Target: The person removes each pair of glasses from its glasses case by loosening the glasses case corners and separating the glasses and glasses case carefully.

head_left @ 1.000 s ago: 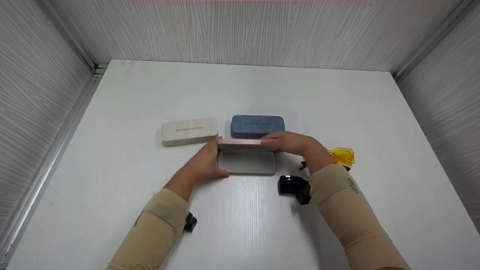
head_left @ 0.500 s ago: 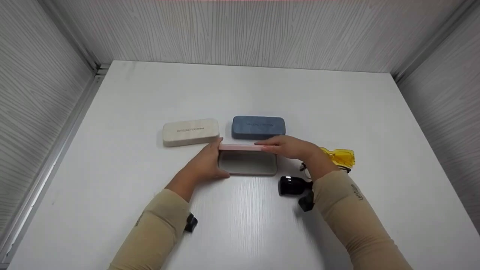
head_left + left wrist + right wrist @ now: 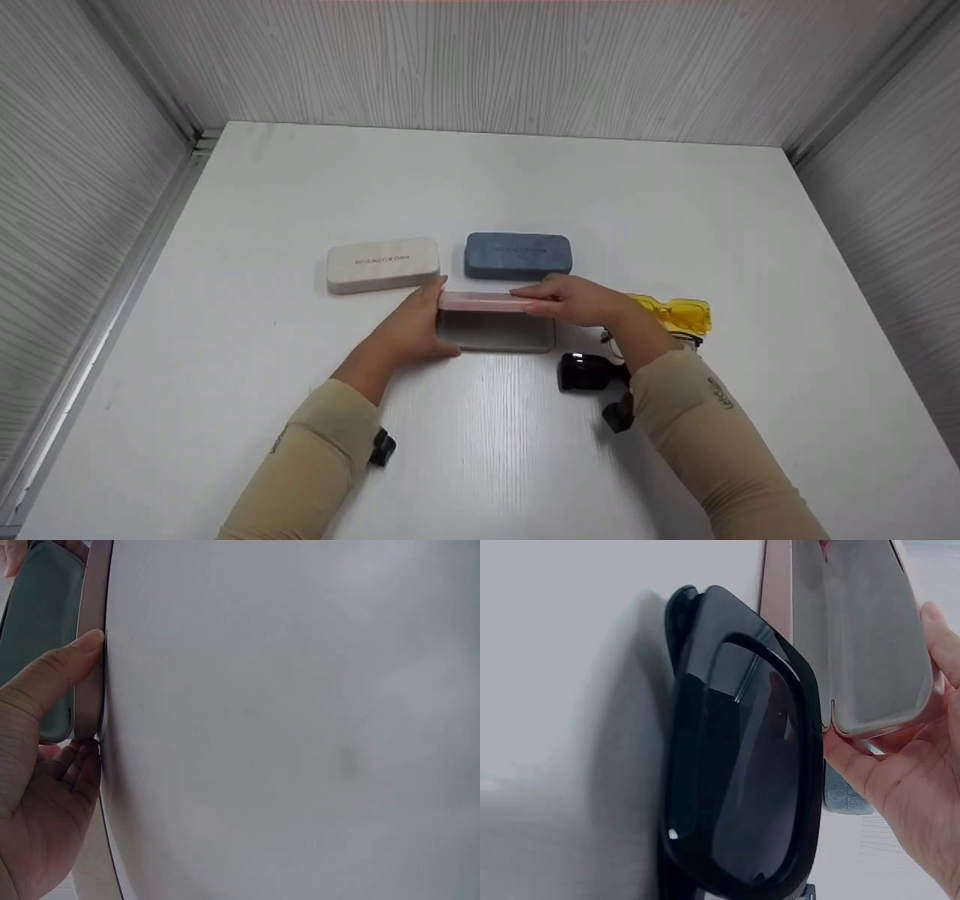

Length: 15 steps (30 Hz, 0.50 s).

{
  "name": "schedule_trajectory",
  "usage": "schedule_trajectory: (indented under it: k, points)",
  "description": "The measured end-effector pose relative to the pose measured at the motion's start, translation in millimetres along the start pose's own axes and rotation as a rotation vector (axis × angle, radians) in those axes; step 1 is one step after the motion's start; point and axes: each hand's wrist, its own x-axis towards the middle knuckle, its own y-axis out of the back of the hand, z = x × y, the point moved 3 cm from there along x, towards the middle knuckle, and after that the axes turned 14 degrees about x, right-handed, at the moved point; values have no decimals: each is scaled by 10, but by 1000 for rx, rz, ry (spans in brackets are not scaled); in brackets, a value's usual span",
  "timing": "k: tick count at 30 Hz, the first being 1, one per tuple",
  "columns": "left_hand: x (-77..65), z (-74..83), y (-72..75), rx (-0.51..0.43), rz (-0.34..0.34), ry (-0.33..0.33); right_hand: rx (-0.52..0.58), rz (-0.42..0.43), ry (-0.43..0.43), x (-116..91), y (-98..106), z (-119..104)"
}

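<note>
A pink glasses case (image 3: pixel 484 302) lies partly open in the middle of the table, its lid tilted forward over the pale grey inside. My left hand (image 3: pixel 412 326) grips the left end of its base, thumb at the front edge and fingers behind, and the left wrist view shows the thumb on the pink wall (image 3: pixel 91 690). At the right end, my right hand (image 3: pixel 581 301) holds the lid between thumb and fingers. The right wrist view looks into the lid's grey lining (image 3: pixel 874 637). No glasses show in the visible part of the case.
A cream case (image 3: pixel 382 265) and a blue case (image 3: pixel 517 255) lie closed just behind. Black sunglasses (image 3: pixel 585 372), yellow glasses (image 3: pixel 688 315) and dark-rimmed glasses (image 3: pixel 615 345) lie by my right forearm, which partly covers them. Dark wrist cameras (image 3: pixel 383 448) sit under both sleeves.
The pink lid has swung forward and down toward its base, with my right hand moving along with it. My left hand has stayed on the base.
</note>
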Motion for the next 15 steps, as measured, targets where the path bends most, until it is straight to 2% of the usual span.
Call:
schedule_trajectory:
  k: [7,15]
  points:
    - [-2,0,6,8,21,-17,-13,13,50,-11,-30,1]
    - [-5,-16,-16,12,25,-14,-10,38,32,-18,-70,-6]
